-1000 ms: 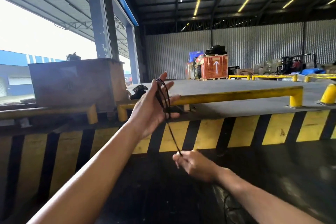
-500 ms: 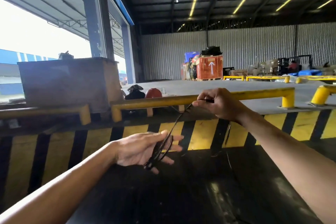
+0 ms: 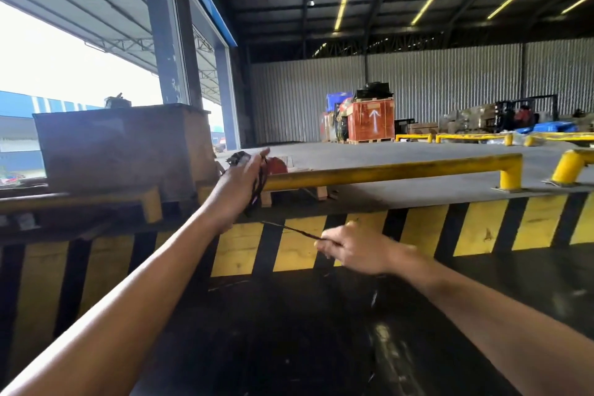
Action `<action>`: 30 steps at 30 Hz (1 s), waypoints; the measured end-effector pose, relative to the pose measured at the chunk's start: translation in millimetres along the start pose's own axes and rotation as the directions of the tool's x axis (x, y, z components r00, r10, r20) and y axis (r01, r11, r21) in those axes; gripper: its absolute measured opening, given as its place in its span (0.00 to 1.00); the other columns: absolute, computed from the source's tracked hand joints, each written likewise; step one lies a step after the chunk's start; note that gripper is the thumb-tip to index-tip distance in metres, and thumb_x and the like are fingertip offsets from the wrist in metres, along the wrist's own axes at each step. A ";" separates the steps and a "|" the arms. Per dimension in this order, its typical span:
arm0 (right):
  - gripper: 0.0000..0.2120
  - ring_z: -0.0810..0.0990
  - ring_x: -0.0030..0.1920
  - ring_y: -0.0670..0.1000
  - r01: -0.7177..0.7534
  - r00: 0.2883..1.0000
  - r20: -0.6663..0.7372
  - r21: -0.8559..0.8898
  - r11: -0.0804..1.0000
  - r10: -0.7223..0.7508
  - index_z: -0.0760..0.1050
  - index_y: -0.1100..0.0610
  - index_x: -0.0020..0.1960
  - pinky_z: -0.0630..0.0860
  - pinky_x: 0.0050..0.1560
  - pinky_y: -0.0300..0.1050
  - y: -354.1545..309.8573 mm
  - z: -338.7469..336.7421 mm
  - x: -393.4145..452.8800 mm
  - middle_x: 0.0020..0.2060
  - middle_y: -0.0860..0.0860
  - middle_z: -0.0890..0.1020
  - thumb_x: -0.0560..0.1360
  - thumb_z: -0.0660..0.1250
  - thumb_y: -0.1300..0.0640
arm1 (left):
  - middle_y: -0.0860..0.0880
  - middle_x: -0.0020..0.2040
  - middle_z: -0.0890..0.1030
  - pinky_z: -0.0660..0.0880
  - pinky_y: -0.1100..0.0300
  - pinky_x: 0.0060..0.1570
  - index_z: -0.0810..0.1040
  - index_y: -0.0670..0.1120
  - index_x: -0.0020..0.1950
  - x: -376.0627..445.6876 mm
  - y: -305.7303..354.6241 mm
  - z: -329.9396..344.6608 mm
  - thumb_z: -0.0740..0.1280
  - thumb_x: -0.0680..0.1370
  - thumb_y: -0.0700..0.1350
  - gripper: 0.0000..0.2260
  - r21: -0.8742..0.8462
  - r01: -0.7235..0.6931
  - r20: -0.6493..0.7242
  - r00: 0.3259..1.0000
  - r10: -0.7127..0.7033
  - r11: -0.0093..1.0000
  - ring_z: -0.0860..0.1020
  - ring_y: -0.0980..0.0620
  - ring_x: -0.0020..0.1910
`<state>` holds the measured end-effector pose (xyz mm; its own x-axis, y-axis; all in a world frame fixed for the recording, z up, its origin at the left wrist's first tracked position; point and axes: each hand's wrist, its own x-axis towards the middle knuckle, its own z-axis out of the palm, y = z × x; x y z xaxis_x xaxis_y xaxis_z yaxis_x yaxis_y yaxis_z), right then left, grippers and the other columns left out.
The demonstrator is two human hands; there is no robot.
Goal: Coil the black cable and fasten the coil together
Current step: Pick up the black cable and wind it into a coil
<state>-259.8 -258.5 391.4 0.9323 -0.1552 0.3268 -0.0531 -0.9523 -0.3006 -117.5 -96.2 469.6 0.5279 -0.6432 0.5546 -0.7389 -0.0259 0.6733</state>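
Observation:
The thin black cable (image 3: 291,229) runs taut between my two hands in the head view. My left hand (image 3: 239,188) is raised at centre left, palm up and fingers stretched, with several dark loops of the cable wound around the palm. Lower and to the right, my right hand (image 3: 356,251) is closed and pinches the free strand. The strand's far end hangs out of sight against the dark floor below my right hand.
A yellow and black striped dock edge (image 3: 418,235) crosses in front of me, topped by a yellow guard rail (image 3: 385,170). A large rusty metal box (image 3: 122,145) stands at left. An orange crate (image 3: 371,120) and a forklift (image 3: 520,112) sit far back.
My left hand rose from low centre to beside the rail with the loops. My right hand dropped from the rail height to below the left hand, pulling the strand across.

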 end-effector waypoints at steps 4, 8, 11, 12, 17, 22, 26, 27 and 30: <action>0.10 0.77 0.34 0.49 -0.040 0.980 -0.196 -0.073 0.997 0.025 0.75 0.55 0.41 0.72 0.37 0.45 16.9 -45.3 7.4 0.32 0.49 0.77 0.76 0.64 0.49 | 0.40 0.67 0.74 0.67 0.55 0.59 0.72 0.45 0.67 -16.9 -19.8 12.3 0.48 0.82 0.54 0.22 0.530 -0.002 0.285 0.942 -0.176 0.848 0.73 0.43 0.64; 0.08 0.78 0.38 0.53 -0.124 0.912 -0.397 -0.037 0.992 0.099 0.75 0.59 0.43 0.75 0.38 0.48 38.4 -67.1 17.2 0.37 0.54 0.80 0.77 0.64 0.55 | 0.42 0.59 0.77 0.72 0.53 0.52 0.76 0.51 0.63 -32.0 -31.1 28.0 0.52 0.80 0.60 0.21 0.401 0.216 0.589 0.684 -0.431 0.890 0.78 0.50 0.50; 0.15 0.77 0.39 0.56 -0.247 0.866 -0.447 0.004 0.969 0.223 0.71 0.56 0.37 0.70 0.36 0.46 50.8 -63.5 20.0 0.32 0.51 0.76 0.80 0.55 0.52 | 0.49 0.65 0.75 0.73 0.52 0.53 0.74 0.58 0.64 -47.3 -12.5 39.5 0.51 0.80 0.58 0.18 0.037 0.421 0.877 0.421 -0.231 0.906 0.76 0.48 0.58; 0.16 0.77 0.40 0.57 -0.311 0.867 -0.412 -0.009 0.950 0.280 0.70 0.55 0.37 0.71 0.38 0.47 56.9 -53.7 21.0 0.34 0.53 0.77 0.81 0.53 0.51 | 0.50 0.67 0.74 0.75 0.51 0.53 0.72 0.58 0.66 -49.9 -2.3 42.4 0.50 0.80 0.58 0.18 -0.078 0.453 0.926 0.364 -0.104 0.888 0.75 0.46 0.61; 0.13 0.80 0.53 0.57 -0.281 0.950 -0.143 -0.010 0.960 0.276 0.75 0.45 0.55 0.77 0.52 0.52 38.7 11.3 12.8 0.54 0.51 0.82 0.79 0.54 0.47 | 0.45 0.67 0.73 0.79 0.42 0.50 0.70 0.54 0.70 -26.1 30.0 48.2 0.55 0.79 0.56 0.21 -0.600 0.599 0.791 0.546 0.278 0.530 0.79 0.43 0.57; 0.17 0.76 0.35 0.49 -0.123 0.992 0.034 0.039 0.992 0.122 0.72 0.55 0.37 0.69 0.37 0.44 -9.0 33.5 -6.1 0.33 0.49 0.77 0.79 0.56 0.48 | 0.43 0.73 0.68 0.80 0.40 0.42 0.68 0.57 0.72 7.0 17.7 35.2 0.51 0.81 0.58 0.21 -0.759 0.401 0.503 0.861 0.072 0.513 0.73 0.38 0.65; 0.13 0.76 0.37 0.50 -0.129 0.968 0.214 -0.036 0.991 0.133 0.73 0.56 0.46 0.71 0.40 0.47 -14.9 11.2 -14.8 0.36 0.50 0.77 0.78 0.58 0.47 | 0.43 0.72 0.69 0.77 0.38 0.46 0.69 0.55 0.70 13.0 -1.0 28.6 0.52 0.80 0.58 0.21 -0.711 0.377 0.386 0.915 -0.119 0.594 0.68 0.35 0.69; 0.13 0.74 0.36 0.49 -0.104 0.965 0.236 -0.066 0.992 0.117 0.72 0.55 0.45 0.71 0.40 0.47 -15.9 6.9 -15.9 0.35 0.49 0.76 0.79 0.58 0.47 | 0.44 0.67 0.73 0.75 0.37 0.48 0.71 0.54 0.68 14.1 -5.4 27.2 0.52 0.80 0.58 0.20 -0.738 0.362 0.335 0.929 -0.157 0.570 0.72 0.37 0.65; 0.14 0.74 0.36 0.48 -0.081 0.955 0.270 -0.146 0.986 0.119 0.71 0.56 0.51 0.71 0.41 0.48 -20.2 11.3 -19.0 0.34 0.47 0.73 0.79 0.55 0.46 | 0.44 0.48 0.80 0.72 0.34 0.57 0.75 0.51 0.57 21.2 -3.9 22.9 0.53 0.80 0.58 0.17 -0.854 0.286 0.188 0.948 -0.256 0.434 0.79 0.41 0.52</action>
<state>-272.4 -233.4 381.1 0.9811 -0.1905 0.0345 -0.1805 -0.9647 -0.1920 -112.9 -127.3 467.5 0.6112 -0.7469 0.2616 0.1878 0.4580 0.8689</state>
